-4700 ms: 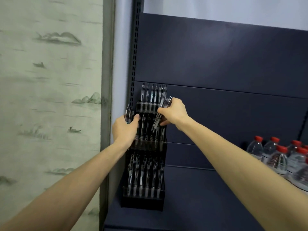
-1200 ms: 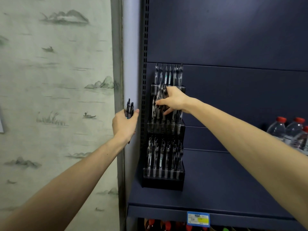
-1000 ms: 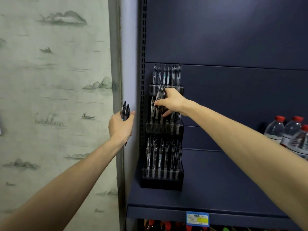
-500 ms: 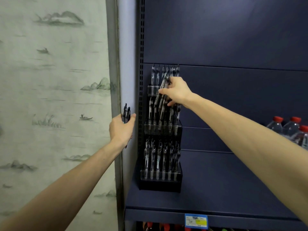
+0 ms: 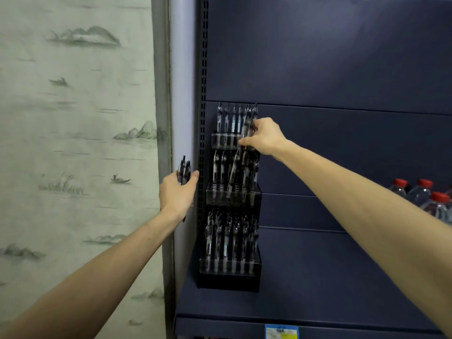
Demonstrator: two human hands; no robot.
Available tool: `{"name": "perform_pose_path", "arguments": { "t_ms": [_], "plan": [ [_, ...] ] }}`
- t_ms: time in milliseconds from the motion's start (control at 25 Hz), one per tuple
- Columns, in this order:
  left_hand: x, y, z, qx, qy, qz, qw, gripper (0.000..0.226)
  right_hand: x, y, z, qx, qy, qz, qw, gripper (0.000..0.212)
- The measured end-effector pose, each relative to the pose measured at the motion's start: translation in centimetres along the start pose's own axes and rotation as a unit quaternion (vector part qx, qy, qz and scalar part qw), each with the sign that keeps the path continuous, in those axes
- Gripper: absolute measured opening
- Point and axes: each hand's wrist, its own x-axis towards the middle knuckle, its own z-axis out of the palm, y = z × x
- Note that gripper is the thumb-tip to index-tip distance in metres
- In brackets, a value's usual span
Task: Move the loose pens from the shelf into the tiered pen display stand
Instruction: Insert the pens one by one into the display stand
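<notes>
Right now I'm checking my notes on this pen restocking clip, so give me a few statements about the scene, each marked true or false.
1. The left hand holds a few pens beside the stand. True.
2. The right hand is down at the bottom tier. False: it is at the top tier of the pen display stand, fingers around a pen.
3. The stand sits at the left end of the shelf. True.
4. The water bottles have blue caps. False: the caps are red.
5. The bottom tier holds no pens. False: a row of pens stands in it.
</notes>
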Motion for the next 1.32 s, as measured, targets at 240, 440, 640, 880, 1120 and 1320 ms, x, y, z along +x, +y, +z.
{"name": "perform_pose_path", "arguments": {
  "t_ms": [240, 440, 640, 880, 1120, 1320],
  "plan": [
    [-0.7, 1.0, 1.6, -0.008, -0.02, 0.014, 1.0, 0.041, 0.6, 0.4, -0.2, -0.025, -0.034, 0.015, 0.999, 0.061],
    [-0.7, 0.6, 1.7, -0.012, -0.02, 0.006, 1.0, 0.044, 0.3, 0.0, -0.6, -0.02, -0.06, 0.02, 0.998, 0.088],
    [-0.7, 0.0, 1.4, 0.008, -0.013, 0.013, 1.0, 0.046, 0.6, 0.3, -0.2, -0.048, -0.098, 0.033, 0.993, 0.067],
    [-0.5, -0.3, 1.3, 0.01, -0.012, 0.001, 1.0, 0.042, 0.7, 0.7, 0.5, -0.085, -0.085, 0.043, 0.992, 0.046],
    [-0.7, -0.4, 1.4, 0.001, -0.013, -0.006, 1.0, 0.038, 0.9, 0.8, 0.5, -0.098, -0.073, 0.05, 0.991, 0.053],
    [-0.7, 0.0, 1.7, -0.008, -0.014, 0.0, 1.0, 0.039, 1.2, 0.3, 0.4, -0.103, -0.084, 0.057, 0.989, 0.045]
  ]
}}
